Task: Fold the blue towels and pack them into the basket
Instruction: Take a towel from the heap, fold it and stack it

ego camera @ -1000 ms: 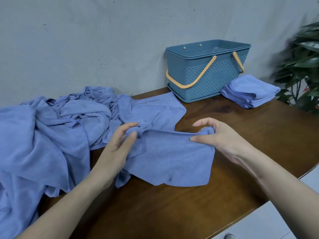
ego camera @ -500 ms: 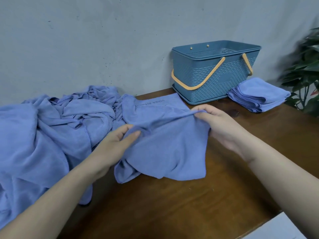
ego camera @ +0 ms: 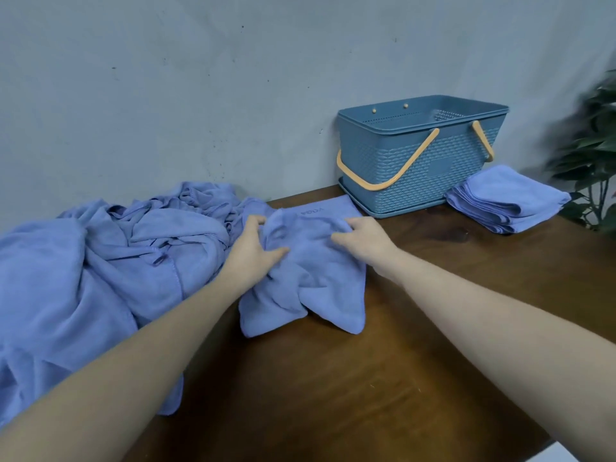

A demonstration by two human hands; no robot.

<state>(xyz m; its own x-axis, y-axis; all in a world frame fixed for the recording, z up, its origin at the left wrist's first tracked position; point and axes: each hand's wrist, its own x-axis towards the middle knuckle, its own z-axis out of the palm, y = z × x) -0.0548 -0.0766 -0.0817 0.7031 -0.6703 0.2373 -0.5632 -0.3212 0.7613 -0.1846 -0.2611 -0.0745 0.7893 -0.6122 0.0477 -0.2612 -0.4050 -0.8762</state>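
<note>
Blue basket (ego camera: 420, 168) against wall, folded towels (ego camera: 506, 200) stacked just beside it

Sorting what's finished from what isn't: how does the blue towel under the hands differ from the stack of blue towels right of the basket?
The blue towel under the hands is single and rumpled; the stack of blue towels is several layers, neatly squared. Both hands grip the first; nothing touches the stack. Both are the same blue cloth.

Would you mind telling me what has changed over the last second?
Both hands, left hand and right hand, carried the small blue microfibre towel away from the person, still gripping its far edge. The blue woven-pattern plastic basket, folded towel stack and crumpled towel pile stayed put.
</note>
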